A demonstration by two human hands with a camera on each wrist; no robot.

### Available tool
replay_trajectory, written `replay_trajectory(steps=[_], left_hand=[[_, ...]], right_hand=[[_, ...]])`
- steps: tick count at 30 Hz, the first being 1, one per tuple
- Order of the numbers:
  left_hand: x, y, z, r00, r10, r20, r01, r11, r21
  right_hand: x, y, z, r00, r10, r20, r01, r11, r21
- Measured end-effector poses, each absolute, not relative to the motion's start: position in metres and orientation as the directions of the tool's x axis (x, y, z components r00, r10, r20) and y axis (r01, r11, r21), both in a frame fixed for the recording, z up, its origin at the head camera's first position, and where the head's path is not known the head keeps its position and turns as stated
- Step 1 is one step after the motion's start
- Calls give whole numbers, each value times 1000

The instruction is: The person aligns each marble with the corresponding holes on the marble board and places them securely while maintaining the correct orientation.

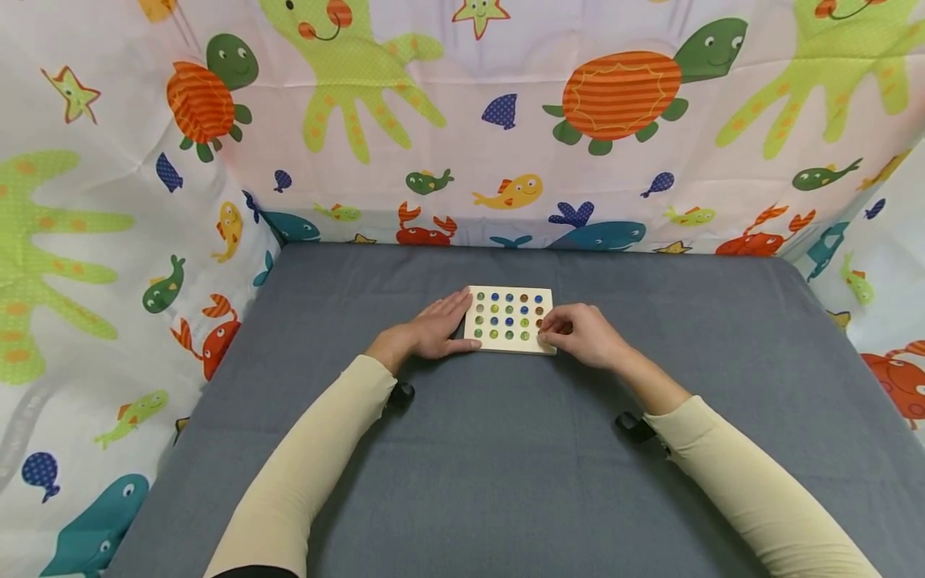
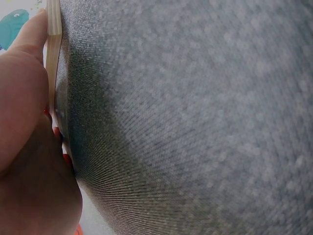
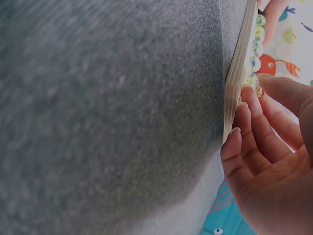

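Observation:
A pale wooden board (image 1: 515,347) with rows of round hollows lies flat on the grey cloth. Coloured glass marbles, such as a blue one (image 1: 509,322), sit in it in green, yellow, blue and amber. My left hand (image 1: 437,327) rests at the board's left side, fingers straight at the upper corner and thumb at the lower one. At the lower right corner, my right hand (image 1: 581,333) pinches an amber-tinted marble (image 3: 259,91) between thumb and index finger, right at the board's surface. Its other fingertips (image 3: 234,134) lie along the board's layered edge.
Grey cloth (image 1: 491,457) covers the table around the board. Behind and at both sides hangs a white curtain (image 1: 462,168) printed with sea animals. Dark straps (image 1: 634,427) show at both wrists below the cream sleeves (image 1: 751,482).

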State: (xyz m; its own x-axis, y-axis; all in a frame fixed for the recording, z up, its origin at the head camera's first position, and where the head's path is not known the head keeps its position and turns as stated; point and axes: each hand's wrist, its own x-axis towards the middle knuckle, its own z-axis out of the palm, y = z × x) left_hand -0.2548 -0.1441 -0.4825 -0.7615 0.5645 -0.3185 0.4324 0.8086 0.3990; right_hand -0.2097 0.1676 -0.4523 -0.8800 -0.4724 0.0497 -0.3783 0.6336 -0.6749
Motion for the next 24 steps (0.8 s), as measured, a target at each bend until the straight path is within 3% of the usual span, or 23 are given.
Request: replay_trajectory(steps=[24], left_hand=[[-244,-138,-467,-758,568,-322,460,814,355]], right_hand=[[-206,165,-453,-886,-460,56,-381,654,-654]])
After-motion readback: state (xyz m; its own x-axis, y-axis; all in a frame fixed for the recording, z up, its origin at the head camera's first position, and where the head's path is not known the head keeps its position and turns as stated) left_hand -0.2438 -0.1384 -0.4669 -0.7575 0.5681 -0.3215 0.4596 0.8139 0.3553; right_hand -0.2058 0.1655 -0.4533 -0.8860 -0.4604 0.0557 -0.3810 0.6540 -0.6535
